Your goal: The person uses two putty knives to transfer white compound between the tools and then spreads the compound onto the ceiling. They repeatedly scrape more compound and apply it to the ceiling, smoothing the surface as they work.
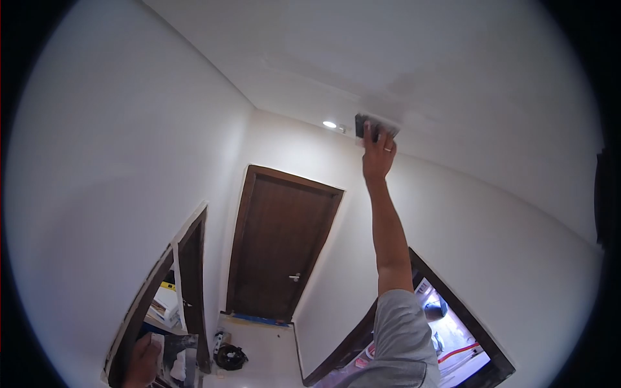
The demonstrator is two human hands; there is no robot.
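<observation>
My right hand [380,155] reaches high overhead, its fingers wrapped round a wide dark putty knife [360,124] pressed against the white ceiling [453,71]. A greyer, damp-looking patch of filler shows on the ceiling just beyond the blade. Down at the lower left, my left hand [143,362] grips a broad, flat metal scraper [189,341] with a lump of white putty [179,368] on it. The handles of both tools are mostly hidden by my fingers.
A closed brown door [288,242] stands ahead, below a lit ceiling lamp [329,124]. Doorways open at left and right, the left frame edged with masking tape [178,284]. A black bag [231,357] lies on the floor [265,355].
</observation>
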